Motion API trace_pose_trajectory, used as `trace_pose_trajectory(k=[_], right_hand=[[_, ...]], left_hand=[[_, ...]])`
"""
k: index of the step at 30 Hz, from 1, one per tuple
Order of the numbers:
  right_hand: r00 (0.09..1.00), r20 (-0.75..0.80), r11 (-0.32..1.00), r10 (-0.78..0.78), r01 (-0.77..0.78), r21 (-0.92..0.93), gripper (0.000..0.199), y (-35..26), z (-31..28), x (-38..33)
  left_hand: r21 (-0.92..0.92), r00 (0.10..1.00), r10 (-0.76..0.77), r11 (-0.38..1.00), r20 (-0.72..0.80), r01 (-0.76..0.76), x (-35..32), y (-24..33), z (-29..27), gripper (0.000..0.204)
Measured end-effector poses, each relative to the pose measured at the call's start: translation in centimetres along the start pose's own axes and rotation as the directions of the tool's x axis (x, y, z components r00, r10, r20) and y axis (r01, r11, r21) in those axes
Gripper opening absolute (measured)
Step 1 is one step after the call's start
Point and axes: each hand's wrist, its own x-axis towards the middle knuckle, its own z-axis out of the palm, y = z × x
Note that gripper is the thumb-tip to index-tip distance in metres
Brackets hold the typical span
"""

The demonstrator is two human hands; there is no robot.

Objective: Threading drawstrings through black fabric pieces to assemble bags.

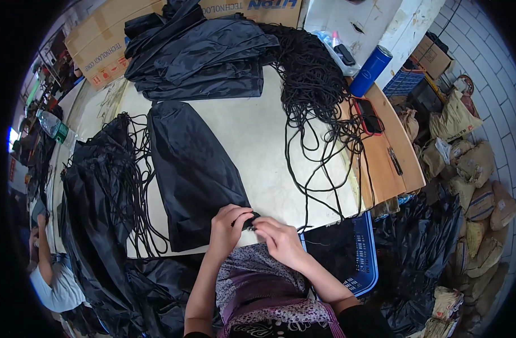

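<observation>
At lower centre, the left hand [228, 227] and right hand [280, 239] pinch the black bag [193, 169] corner (2 closed grips), seemingly threading cord [320, 112]; next needs steady pulling.

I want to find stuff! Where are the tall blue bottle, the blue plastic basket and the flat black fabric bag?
tall blue bottle [370, 71], head view, mid-body
blue plastic basket [368, 253], head view, right rim
flat black fabric bag [190, 169], head view, centre

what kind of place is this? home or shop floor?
Most likely a small sewing or bag-assembly workshop: stacked black fabric pieces, a heap of black cord on the worktable, and stuffed sacks along the tiled wall.
</observation>
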Motion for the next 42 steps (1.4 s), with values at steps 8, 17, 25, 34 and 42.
trace_pose_trajectory(k=[8, 17, 25, 34, 42], right_hand=[[0.994, -0.004, 0.992, 0.109, -0.109, -0.056, 0.006, 1.3, 0.4, 0.6], [0.980, 0.074, 0.982, 0.182, -0.178, -0.065, 0.008, 1.1, 0.1, 0.8], [0.976, 0.047, 0.971, 0.211, -0.203, -0.127, 0.008, 0.9, 0.5, 0.8], [0.955, 0.058, 0.956, 0.291, -0.287, -0.062, 0.012, 1.1, 0.1, 1.0], [0.990, 0.034, 0.986, 0.136, -0.132, -0.100, 0.015, -0.4, -1.0, 1.5]], left_hand=[[-0.064, 1.000, -0.020, 0.998, -0.017, 0.019, -0.3, -0.3, 0.1, 0.014], [-0.082, 0.996, -0.040, 0.996, -0.075, 0.034, -0.7, -0.4, 0.7, 0.015], [0.023, 0.994, 0.072, 0.997, -0.080, -0.070, -1.0, -0.6, 0.6, 0.013], [0.039, 0.991, 0.126, 0.992, -0.046, -0.124, -0.9, 0.2, 0.4, 0.015], [0.145, 0.991, 0.132, 0.981, 0.010, -0.132, -0.5, 1.6, -0.9, 0.019]])
